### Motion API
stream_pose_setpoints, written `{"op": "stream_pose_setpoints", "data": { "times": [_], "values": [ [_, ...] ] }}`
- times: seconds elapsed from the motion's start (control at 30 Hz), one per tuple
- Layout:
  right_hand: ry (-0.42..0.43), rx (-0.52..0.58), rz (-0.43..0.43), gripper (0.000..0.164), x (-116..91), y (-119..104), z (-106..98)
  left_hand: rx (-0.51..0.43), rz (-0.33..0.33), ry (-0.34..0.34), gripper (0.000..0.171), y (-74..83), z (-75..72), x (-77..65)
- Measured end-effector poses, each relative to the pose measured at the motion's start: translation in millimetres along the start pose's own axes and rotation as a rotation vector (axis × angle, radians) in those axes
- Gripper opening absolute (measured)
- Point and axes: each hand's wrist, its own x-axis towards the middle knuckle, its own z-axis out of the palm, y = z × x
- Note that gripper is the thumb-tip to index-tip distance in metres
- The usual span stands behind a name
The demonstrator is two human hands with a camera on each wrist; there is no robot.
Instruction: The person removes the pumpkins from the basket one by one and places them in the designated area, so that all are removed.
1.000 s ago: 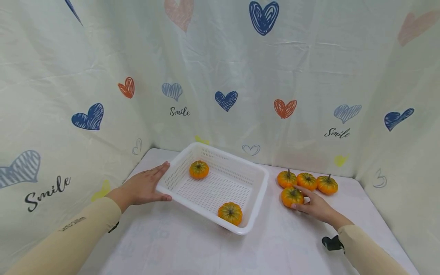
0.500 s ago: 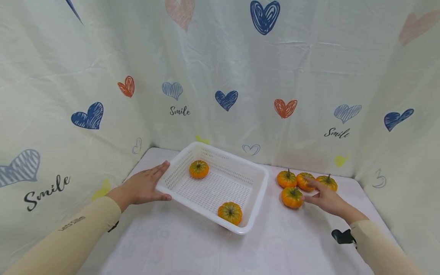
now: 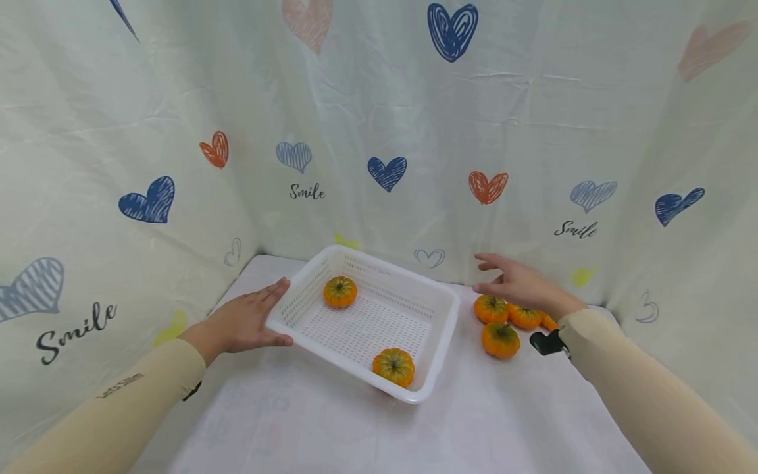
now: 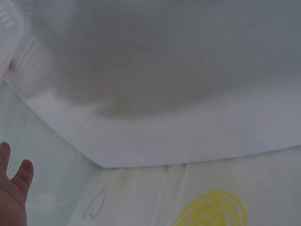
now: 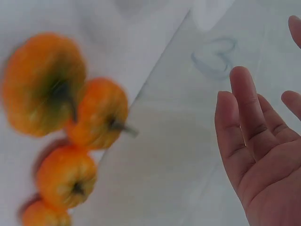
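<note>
My left hand (image 3: pixel 247 324) rests at the left end of a white plastic basket (image 3: pixel 453 316), fingers and thumb spread along its rim. Inside the basket lie two small orange pumpkins, one toward the back left (image 3: pixel 340 291) and one in the front right corner (image 3: pixel 393 367). Held in the air with fingers extended, my right hand (image 3: pixel 518 283) holds nothing. Below it on the table, several more pumpkins sit grouped: a front one (image 3: pixel 500 340), a back left one (image 3: pixel 490 309), and others partly hidden by my wrist. The right wrist view shows this pumpkin cluster (image 5: pixel 47 84) beside the loose fingers.
A white-covered table (image 3: pixel 331 428) carries everything. Behind and on both sides hangs a pale curtain (image 3: pixel 355 99) printed with hearts and words, close to the table's back edge. The basket stands at a slant, left of the grouped pumpkins.
My right hand has drawn back from the front pumpkin, then risen and moved left above the back pumpkins. My left hand, the basket and its two pumpkins have stayed in place.
</note>
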Motion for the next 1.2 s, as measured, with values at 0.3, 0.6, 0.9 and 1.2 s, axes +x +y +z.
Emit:
{"op": "stream_pose_setpoints", "data": {
  "times": [0.3,0.6,0.9,1.2],
  "values": [
    [-0.152,0.046,-0.089,0.074,44.6,-62.2,34.5,-0.019,-0.013,-0.008,0.125,2.7,-3.2,-1.6],
    [-0.233,0.04,-0.12,0.073,62.1,-82.9,66.2,-0.017,-0.014,-0.003,0.125,1.6,-1.8,0.8],
    [-0.281,0.098,-0.132,0.069,62.5,-90.7,88.7,-0.022,-0.006,-0.002,0.121,1.7,-3.5,-0.5],
    [-0.339,0.138,-0.141,0.067,55.5,-93.4,103.6,-0.02,-0.011,-0.001,0.123,3.0,-2.6,-0.3]
  ]
}}
